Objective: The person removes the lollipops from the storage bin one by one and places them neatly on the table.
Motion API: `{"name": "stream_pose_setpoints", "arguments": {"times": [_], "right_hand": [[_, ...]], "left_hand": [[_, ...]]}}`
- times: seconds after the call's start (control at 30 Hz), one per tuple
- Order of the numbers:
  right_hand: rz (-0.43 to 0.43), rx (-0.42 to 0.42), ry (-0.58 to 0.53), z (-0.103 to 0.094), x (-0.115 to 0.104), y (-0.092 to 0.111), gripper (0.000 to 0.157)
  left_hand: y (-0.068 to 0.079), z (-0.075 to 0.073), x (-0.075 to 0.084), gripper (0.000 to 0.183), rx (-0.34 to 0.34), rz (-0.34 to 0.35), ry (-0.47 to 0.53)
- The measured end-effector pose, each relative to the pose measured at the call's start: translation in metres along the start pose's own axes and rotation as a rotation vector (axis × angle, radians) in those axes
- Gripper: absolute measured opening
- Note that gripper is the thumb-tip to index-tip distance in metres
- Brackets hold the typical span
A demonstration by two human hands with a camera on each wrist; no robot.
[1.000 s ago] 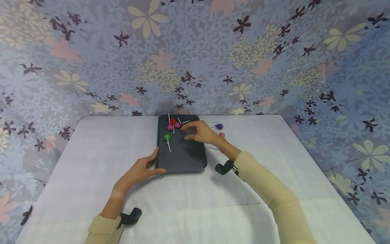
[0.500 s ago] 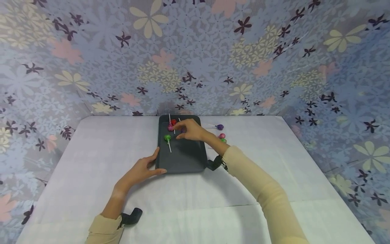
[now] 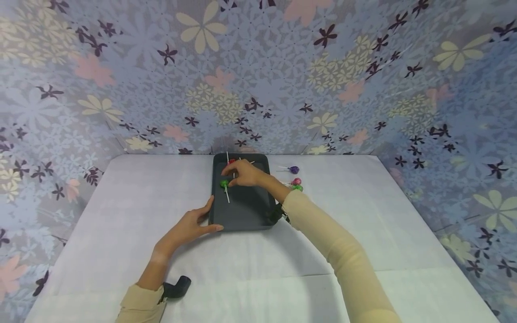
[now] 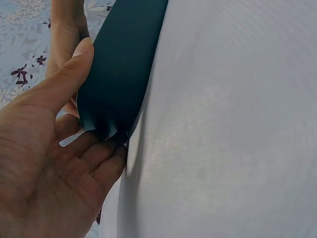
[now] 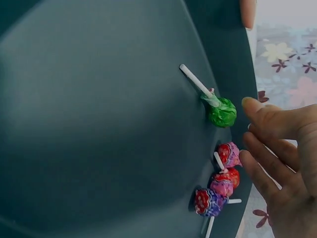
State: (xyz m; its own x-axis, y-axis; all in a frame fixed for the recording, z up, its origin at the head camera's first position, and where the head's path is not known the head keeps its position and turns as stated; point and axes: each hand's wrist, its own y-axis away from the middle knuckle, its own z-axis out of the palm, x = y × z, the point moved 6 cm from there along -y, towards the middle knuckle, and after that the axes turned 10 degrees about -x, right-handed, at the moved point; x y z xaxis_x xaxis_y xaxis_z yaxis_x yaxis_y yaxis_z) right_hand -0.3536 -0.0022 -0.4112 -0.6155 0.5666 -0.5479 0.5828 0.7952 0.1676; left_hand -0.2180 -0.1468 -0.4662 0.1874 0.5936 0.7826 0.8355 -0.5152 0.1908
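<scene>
Sleeve (image 3: pixel 139 305) in beige lies at the left, a black wrist device (image 3: pixel 177 287) just beside it. From it reaches the left hand (image 3: pixel 191 228), holding the near left corner of a dark rectangular tray (image 3: pixel 246 213) — thumb on the near rim, the other fingers bent against the outside. Inside the tray's left part, a green lollipop (image 3: pixel 224 184) lies with its stick toward the near side. Beyond it is a cluster of lollipops, partly hidden in the head view; the right wrist view shows a pink-and-red lollipop (image 5: pixel 229 154) and a purple-and-red lollipop (image 5: pixel 209 202) among them. Over these hangs the right hand (image 3: pixel 244 173), thumb and fingers well parted, gently curved and holding nothing — whether a fingertip touches a wrapper, I cannot tell. Right of the tray, on the white tablecloth (image 3: pixel 387 215), lie a purple lollipop (image 3: pixel 294 170), then a pink lollipop (image 3: pixel 296 181) and a second green lollipop (image 3: pixel 298 188) close together.
</scene>
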Motion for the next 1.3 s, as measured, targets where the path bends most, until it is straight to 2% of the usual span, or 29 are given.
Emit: {"name": "stream_pose_setpoints", "arguments": {"times": [0.27,0.53,0.67,0.97,1.3], "right_hand": [[0.006,-0.050,0.071,0.007,-0.001,-0.012,0.038],[-0.015,-0.045,0.154,0.014,0.000,-0.018,0.039],[-0.028,-0.045,0.165,0.017,0.001,-0.020,0.041],[0.028,-0.098,0.172,0.021,0.003,-0.022,0.040],[0.007,-0.084,0.173,0.022,0.007,-0.020,0.040]], "left_hand": [[-0.001,0.000,0.002,0.098,0.009,0.018,-0.030],[-0.002,0.001,-0.001,0.096,0.001,0.023,-0.035],[-0.003,0.001,-0.001,0.097,-0.001,0.024,-0.041],[-0.001,0.000,-0.002,0.097,0.002,0.012,-0.024],[-0.002,0.000,-0.005,0.097,0.005,-0.003,-0.037]]}}
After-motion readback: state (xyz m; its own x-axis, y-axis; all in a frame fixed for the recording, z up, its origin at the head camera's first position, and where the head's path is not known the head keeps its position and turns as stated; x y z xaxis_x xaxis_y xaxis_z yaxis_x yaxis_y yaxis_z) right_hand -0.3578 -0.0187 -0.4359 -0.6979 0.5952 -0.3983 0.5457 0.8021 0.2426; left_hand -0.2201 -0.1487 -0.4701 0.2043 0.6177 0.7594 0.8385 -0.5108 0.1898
